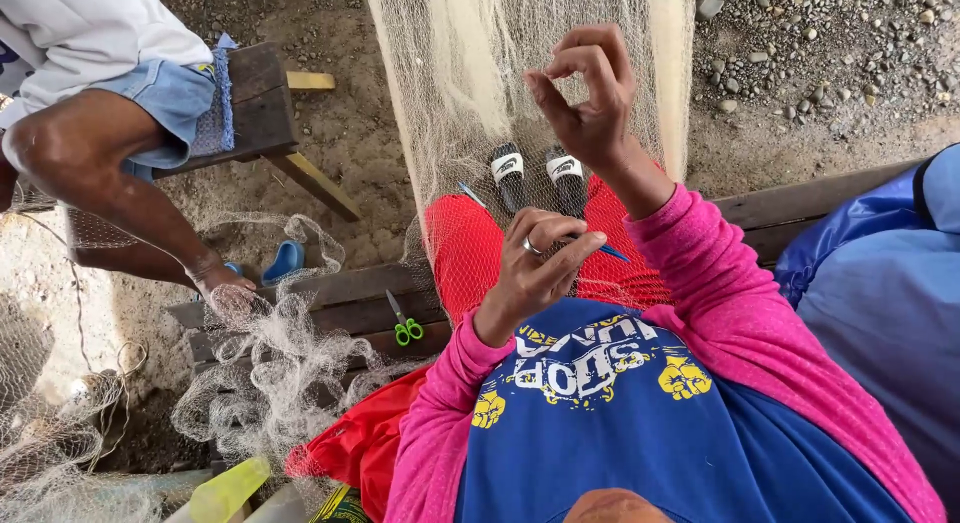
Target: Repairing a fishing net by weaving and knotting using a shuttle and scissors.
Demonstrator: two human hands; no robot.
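Observation:
A pale fishing net (470, 73) drapes over my lap and red trousers and runs away across the ground. My left hand (535, 268), with a ring on one finger, grips a slim blue netting needle (612, 252) low over my thighs. The needle's other tip (470, 194) pokes out to the left under the mesh. My right hand (590, 93) is raised above the net, thumb and forefinger pinched on a fine strand of it. My feet in black sandals (508, 173) show through the mesh.
Another person in denim shorts sits on a wooden stool (265, 103) at the upper left, with a hand (225, 283) on bunched net (290, 373). Green-handled scissors (405, 328) lie on a plank. A blue bag (880, 283) is at the right, gravel (830, 43) beyond.

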